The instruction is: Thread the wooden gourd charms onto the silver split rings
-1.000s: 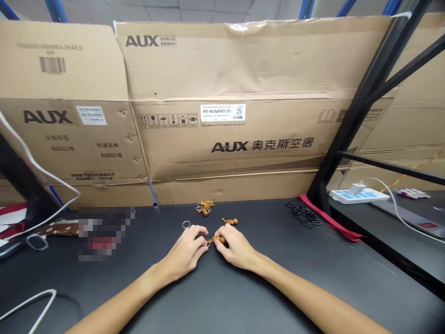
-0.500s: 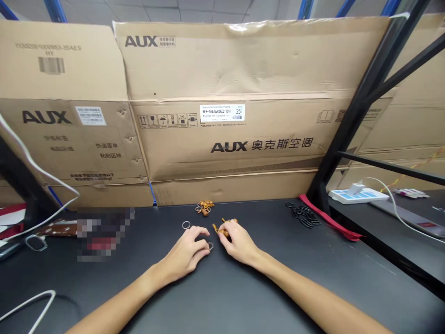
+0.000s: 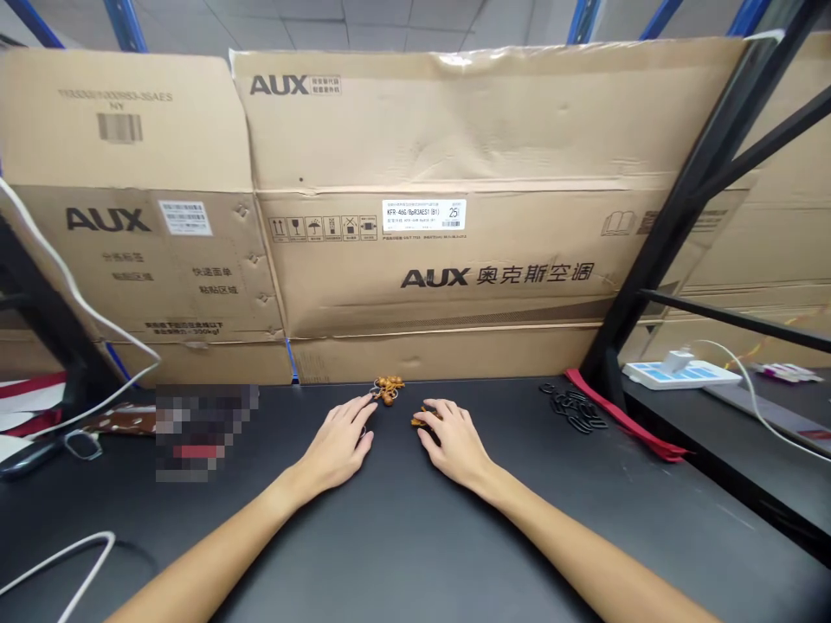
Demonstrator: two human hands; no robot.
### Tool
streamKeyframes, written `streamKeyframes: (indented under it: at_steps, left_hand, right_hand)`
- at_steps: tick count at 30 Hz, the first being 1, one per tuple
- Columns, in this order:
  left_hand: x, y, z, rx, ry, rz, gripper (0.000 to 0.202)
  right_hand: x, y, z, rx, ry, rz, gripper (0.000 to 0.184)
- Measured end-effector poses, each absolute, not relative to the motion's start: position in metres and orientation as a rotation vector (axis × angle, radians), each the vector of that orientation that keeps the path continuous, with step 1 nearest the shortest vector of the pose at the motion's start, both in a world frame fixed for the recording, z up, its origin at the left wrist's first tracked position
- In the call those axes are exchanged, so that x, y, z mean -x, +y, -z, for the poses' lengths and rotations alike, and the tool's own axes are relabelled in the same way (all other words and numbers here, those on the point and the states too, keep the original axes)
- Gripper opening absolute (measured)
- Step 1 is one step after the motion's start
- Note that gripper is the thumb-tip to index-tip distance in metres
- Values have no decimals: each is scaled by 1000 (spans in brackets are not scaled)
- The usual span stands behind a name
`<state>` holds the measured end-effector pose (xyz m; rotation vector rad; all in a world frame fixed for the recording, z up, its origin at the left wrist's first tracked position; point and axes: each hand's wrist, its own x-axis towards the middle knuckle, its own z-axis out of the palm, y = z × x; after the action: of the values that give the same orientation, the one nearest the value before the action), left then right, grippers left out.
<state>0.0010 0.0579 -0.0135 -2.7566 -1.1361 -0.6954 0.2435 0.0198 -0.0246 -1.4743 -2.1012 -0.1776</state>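
Note:
My left hand (image 3: 338, 439) rests low over the black tabletop, fingers stretched forward and thumb apart. Part of a metal ring (image 3: 363, 430) peeks out between its thumb and forefinger; the rest is covered. Across from it, my right hand (image 3: 455, 439) lies over a small cluster of orange-brown beaded charms (image 3: 421, 419), its fingers loosely spread and curved down around them. Most of that cluster is hidden beneath the fingers. Just beyond my left fingertips sits a pile of similar brown charms (image 3: 388, 391) with metal rings.
Black oval links (image 3: 575, 408) lie to the right, beside a red strap (image 3: 627, 420). A white power strip (image 3: 681, 374) stands past the black frame post. Cardboard boxes (image 3: 428, 303) wall off the back. Glasses (image 3: 84, 445) and a white cable (image 3: 84, 554) are at left.
My left hand has moved forward and left, flattening over the rings. The fingers of my right hand have spread over the charms. The view has shifted slightly.

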Motion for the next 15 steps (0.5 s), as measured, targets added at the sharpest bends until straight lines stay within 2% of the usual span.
streamKeyframes:
  at_steps: [6, 10, 15]
  left_hand:
    - [-23, 76, 5, 2720, -1076, 589, 47]
    - [-43, 89, 7, 2687, -1106, 526, 42]
    - [-47, 71, 13, 2705, -1043, 580, 25]
  right_hand:
    - [-244, 24, 27, 1529, -2094, 78, 23]
    - [-245, 24, 28, 1545, -2092, 85, 25]
    - [-246, 23, 28, 1574, -2091, 90, 25]
